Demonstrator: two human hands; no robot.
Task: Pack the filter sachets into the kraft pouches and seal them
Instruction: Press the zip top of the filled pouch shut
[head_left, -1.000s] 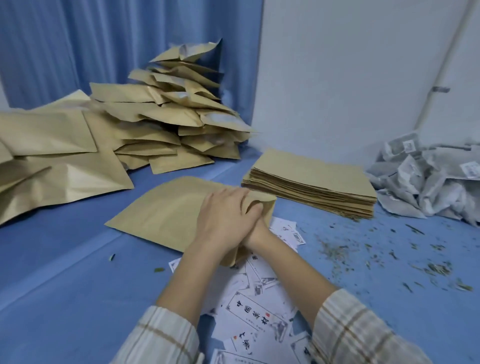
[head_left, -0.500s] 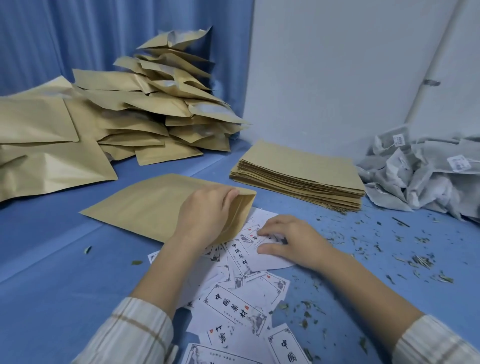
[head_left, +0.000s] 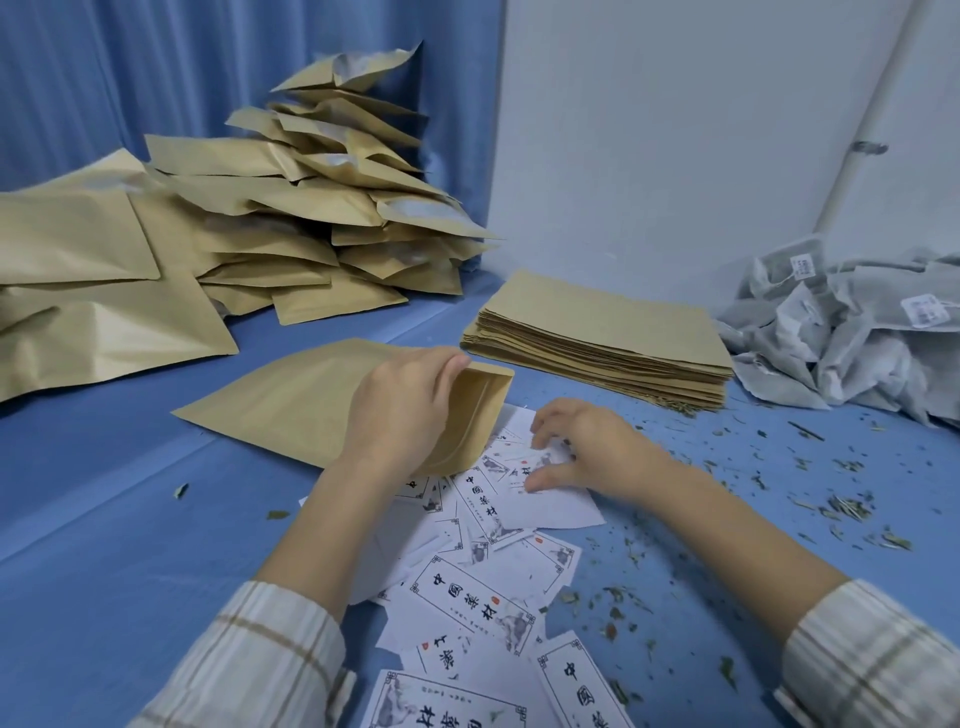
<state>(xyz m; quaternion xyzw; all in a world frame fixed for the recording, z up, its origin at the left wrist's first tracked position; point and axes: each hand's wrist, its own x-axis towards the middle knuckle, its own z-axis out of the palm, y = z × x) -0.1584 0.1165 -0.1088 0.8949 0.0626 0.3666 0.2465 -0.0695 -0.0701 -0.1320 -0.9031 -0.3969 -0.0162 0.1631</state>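
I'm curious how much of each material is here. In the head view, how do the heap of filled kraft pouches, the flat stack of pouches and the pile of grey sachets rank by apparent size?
1. Heap of filled kraft pouches, clearly largest.
2 and 3. Flat stack of pouches and pile of grey sachets look alike; the sachets are cut off by the frame's edge, so I won't rank them.

tan kraft pouches (head_left: 311, 405), blue tablecloth (head_left: 130, 545), plaid sleeves (head_left: 260, 654)

Two hands (head_left: 400, 410), one open pouch (head_left: 291, 400), one flat stack (head_left: 602, 332), many labels (head_left: 478, 597).
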